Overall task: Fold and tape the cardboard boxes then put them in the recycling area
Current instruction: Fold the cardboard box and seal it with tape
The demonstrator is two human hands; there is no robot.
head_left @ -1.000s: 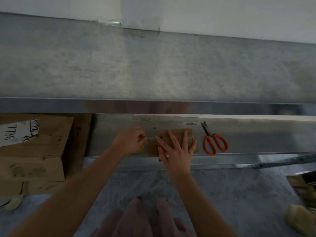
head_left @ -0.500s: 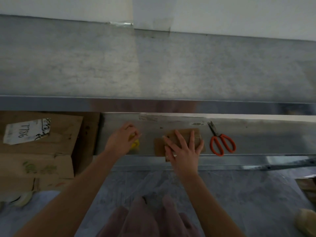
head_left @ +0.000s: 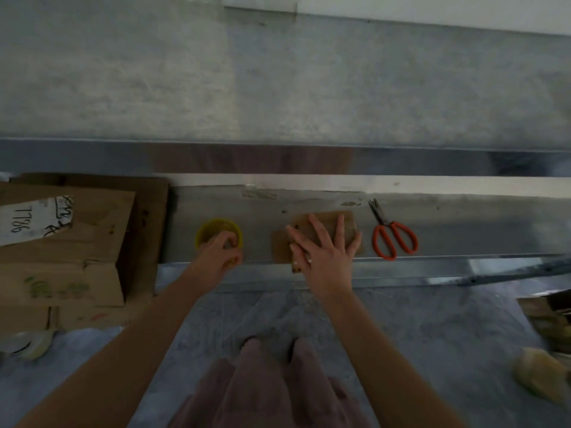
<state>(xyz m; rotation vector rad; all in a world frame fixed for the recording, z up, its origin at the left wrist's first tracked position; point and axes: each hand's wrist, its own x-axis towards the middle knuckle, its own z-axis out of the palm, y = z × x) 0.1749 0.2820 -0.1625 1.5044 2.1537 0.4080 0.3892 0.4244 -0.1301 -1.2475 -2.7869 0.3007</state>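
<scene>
Yellow tape roll point(head_left: 212, 227) part-hidden under left hand point(head_left: 221, 254), grip curled on it; right hand point(head_left: 324, 257) flat, spread, covering cardboard point(head_left: 326, 222).

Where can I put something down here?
The shelf is bare right of the scissors. The wide top ledge is bare too. A narrow gap lies between the tape and the cardboard. It's crowded at the left: boxes, then the left hand on the tape, the right hand on the cardboard.

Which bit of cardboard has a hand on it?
The small cardboard piece on the shelf, under the right hand, beside the orange scissors; the big labelled boxes leftward lie untouched.
</scene>
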